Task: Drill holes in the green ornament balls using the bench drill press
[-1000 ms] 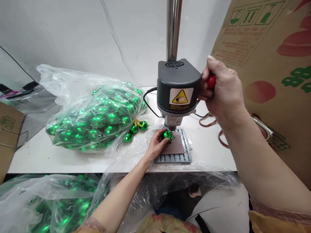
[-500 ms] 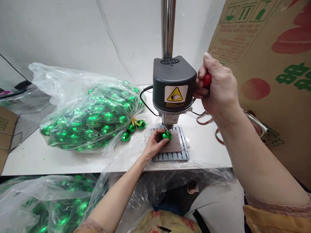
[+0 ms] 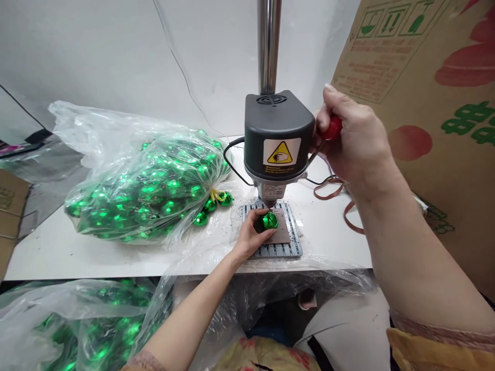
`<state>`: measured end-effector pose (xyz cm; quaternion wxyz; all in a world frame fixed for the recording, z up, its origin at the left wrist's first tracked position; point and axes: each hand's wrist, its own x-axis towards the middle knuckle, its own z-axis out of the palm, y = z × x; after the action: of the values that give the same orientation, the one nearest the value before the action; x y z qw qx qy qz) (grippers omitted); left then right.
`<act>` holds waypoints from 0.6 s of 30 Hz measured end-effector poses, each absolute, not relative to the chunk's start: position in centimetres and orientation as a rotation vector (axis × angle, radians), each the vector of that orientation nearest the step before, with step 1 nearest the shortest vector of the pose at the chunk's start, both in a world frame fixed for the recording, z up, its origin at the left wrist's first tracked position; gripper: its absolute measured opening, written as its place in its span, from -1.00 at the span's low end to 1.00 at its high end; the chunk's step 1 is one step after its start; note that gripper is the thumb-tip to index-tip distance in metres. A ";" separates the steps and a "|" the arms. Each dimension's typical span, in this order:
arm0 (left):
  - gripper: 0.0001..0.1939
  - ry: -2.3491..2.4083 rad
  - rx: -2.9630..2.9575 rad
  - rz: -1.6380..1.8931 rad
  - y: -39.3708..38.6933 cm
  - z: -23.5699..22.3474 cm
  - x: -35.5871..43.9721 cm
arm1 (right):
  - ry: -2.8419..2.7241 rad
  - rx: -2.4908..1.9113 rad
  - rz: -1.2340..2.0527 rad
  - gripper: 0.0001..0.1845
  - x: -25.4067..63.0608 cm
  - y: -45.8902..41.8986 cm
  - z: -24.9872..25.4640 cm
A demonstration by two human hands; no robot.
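My left hand (image 3: pixel 254 233) is closed around a shiny green faceted ball (image 3: pixel 270 220), thumb at the near side and fingers at the far side. The ball sits on a flat brownish board (image 3: pixel 283 237) over the slotted metal base (image 3: pixel 276 250) of a bench drill press (image 3: pixel 279 135). Directly above the ball is the chuck (image 3: pixel 273 202); whether the bit touches it I cannot tell. My right hand (image 3: pixel 353 134) grips the red knob (image 3: pixel 333 128) of the feed lever on the press's right side.
A clear plastic bag (image 3: pixel 135 185) full of green balls lies on the white table (image 3: pixel 116 262), with several loose balls (image 3: pixel 200 218) by its yellow tie. Another bag (image 3: pixel 88 330) of balls sits below the table edge. A cardboard box (image 3: pixel 417 103) stands right; dark shavings surround the base.
My left hand and the green ball have shifted slightly to the right beneath the chuck. My right hand's fingers have shifted on the red knob, with the lever rod now showing.
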<state>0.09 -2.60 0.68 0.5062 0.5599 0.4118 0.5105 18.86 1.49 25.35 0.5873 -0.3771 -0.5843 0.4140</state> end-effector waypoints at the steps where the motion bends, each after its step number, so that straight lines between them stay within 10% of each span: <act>1: -0.45 0.991 1.359 1.228 -2.7 0.7 0.1 | -1.314 -0.856 1.000 -0.48 18.8 1.4 25.7; 18: -0.44 0.984 1.380 1.228 -2.8 0.5 0.1 | -1.228 -0.722 0.634 -0.35 16.7 -3.9 22.2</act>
<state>0.07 -2.76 0.50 0.5005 0.5709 0.4069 0.5079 16.72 -3.93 22.24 0.7112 -0.3257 -0.5536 0.2859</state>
